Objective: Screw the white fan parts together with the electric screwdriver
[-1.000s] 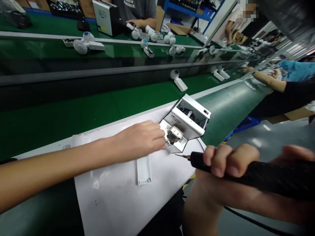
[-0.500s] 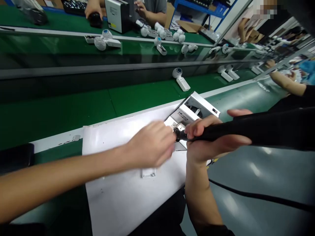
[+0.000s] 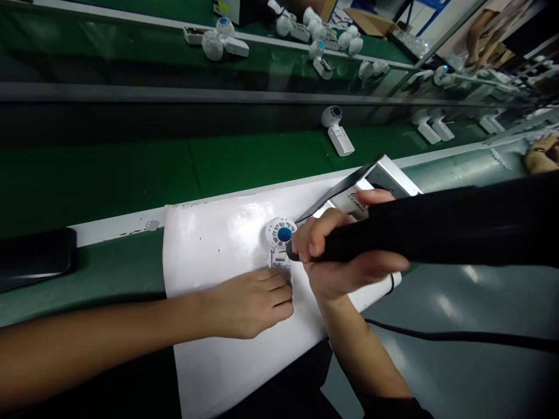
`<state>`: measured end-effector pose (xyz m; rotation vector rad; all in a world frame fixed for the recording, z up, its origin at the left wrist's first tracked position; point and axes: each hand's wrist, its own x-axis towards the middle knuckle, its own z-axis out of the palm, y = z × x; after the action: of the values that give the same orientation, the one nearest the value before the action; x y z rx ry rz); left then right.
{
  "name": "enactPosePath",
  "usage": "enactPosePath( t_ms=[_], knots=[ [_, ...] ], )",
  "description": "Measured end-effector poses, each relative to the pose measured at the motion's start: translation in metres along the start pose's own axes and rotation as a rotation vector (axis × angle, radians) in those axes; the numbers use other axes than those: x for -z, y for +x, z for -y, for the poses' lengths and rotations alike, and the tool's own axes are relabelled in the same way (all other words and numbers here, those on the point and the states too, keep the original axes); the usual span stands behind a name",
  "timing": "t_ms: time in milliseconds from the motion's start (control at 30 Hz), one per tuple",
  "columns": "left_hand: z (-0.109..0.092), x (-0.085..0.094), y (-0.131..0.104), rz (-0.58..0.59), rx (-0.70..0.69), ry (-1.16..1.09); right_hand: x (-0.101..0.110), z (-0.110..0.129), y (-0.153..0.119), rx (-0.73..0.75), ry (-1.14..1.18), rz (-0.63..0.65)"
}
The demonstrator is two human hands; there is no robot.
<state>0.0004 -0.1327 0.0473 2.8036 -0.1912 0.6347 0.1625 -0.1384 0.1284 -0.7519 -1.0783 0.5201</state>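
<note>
My left hand [image 3: 255, 305] is closed over the lower body of a small white device with a round slotted head and blue centre, resembling a mini fan [image 3: 280, 233]. The device lies on a white sheet [image 3: 213, 256]; my fingers hide most of its body. A thick black electric screwdriver [image 3: 419, 230] is gripped in my right hand [image 3: 336, 244]. Its tip points left at the narrow joint below the fan's round head. Whether the tip touches a screw cannot be made out. Just behind my right hand stands a silver screw feeder [image 3: 364, 186], partly hidden.
On the green belt ahead sits another white fan [image 3: 338, 134], with more further right. Several others line the upper shelf [image 3: 262, 41]. A dark phone-like slab [image 3: 37, 256] lies at the left edge. A black cable [image 3: 454, 336] hangs at the lower right.
My left hand has moved down and left from the screw feeder onto the white fan. The screwdriver tip has left the feeder and is now at the fan's joint. The camera view has shifted.
</note>
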Motion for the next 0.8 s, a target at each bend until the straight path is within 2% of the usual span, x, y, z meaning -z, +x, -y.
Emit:
enactPosePath(
  t_ms=[133, 367, 533, 667, 733, 800],
  knots=[
    [0.0, 0.0, 0.0, 0.008, -0.014, 0.003, 0.001, -0.019, -0.005, -0.045, -0.009, 0.016],
    [0.0, 0.001, 0.001, 0.04, -0.009, -0.024, -0.001, -0.026, -0.011, -0.14, 0.037, 0.086],
    [-0.002, 0.0, -0.001, 0.043, 0.012, -0.052, 0.0, -0.034, -0.022, -0.274, 0.058, 0.038],
    [-0.002, -0.004, -0.004, 0.037, 0.021, -0.078, -0.002, -0.043, -0.03, -0.266, 0.062, 0.048],
    [-0.003, -0.005, -0.005, 0.039, 0.024, -0.083, -0.001, -0.04, -0.03, -0.257, 0.047, 0.07],
    [-0.003, -0.005, -0.005, 0.036, 0.033, -0.086, 0.003, -0.027, -0.027, -0.293, -0.032, 0.11]
  ],
)
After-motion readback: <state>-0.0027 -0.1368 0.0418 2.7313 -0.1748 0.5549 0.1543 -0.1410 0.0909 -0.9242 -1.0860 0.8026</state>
